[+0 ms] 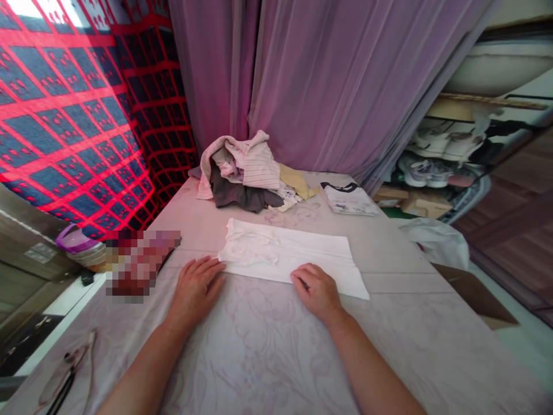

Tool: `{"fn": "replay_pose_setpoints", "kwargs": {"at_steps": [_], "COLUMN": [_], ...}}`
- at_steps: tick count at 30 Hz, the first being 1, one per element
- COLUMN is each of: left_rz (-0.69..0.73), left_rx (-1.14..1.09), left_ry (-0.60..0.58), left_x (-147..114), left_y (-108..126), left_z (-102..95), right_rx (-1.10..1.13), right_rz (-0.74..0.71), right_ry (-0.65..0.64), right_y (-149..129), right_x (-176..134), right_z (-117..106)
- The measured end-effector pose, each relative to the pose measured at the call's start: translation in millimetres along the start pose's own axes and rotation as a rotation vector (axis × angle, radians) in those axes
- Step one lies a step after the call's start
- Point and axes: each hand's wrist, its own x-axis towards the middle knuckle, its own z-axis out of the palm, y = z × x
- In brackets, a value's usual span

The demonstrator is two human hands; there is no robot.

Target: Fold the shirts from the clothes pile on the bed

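A white garment (298,251) lies folded into a long flat strip across the table, with a crumpled, lacy-looking patch at its left end. My left hand (196,291) rests flat with fingers stretched out, the fingertips at the garment's near left corner. At the garment's near edge, right of the middle, my right hand (317,291) has its fingers curled and its thumb against them, pinching the cloth. Part of that edge is hidden beneath the right fingers.
Behind lies a heap of rumpled clothes (242,173). A folded white shirt with a dark collar (349,199) sits back right. Eyeglasses (71,363) lie front left, near a blurred-out item (140,265). Purple curtains (302,86) hang behind the table; a shoe rack (432,173) stands right.
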Motion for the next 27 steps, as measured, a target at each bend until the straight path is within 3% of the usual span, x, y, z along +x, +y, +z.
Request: {"fn": "replay_pose_setpoints", "kwargs": {"at_steps": [4, 9, 12, 17, 21, 25, 27], "left_rz": [0.056, 0.104, 0.106, 0.129, 0.129, 0.124, 0.121], "left_rx": [-0.086, -0.101, -0.096, -0.122, -0.14, -0.153, -0.159], "left_ry": [0.112, 0.06, 0.034, 0.034, 0.04, 0.04, 0.036], "left_x": [4.0, 4.1, 3.9, 6.0, 6.7, 6.1, 5.8], "left_y": [3.4, 1.0, -2.1, -3.0, -3.5, -5.4, -6.2], "left_z": [-4.7, -0.5, 2.9, 3.3, 3.3, 4.6, 5.1], "right_rx": [-0.063, -0.212, -0.235, -0.343, -0.35, -0.366, -0.377], "right_rz": [0.076, 0.195, 0.222, 0.353, 0.521, 0.593, 0.653], "right_ry": [-0.018, -0.303, -0.376, -0.269, -0.281, -0.107, -0.084], "right_y": [5.6, 12.4, 12.5, 28.4, 53.5, 77.5, 90.4], "right_x": [0.7, -1.9, -0.1, 4.6, 1.1, -0.3, 2.2], "right_z": [-4.7, -2.6, -3.0, -14.2, -23.4, -37.6, -46.7]}}
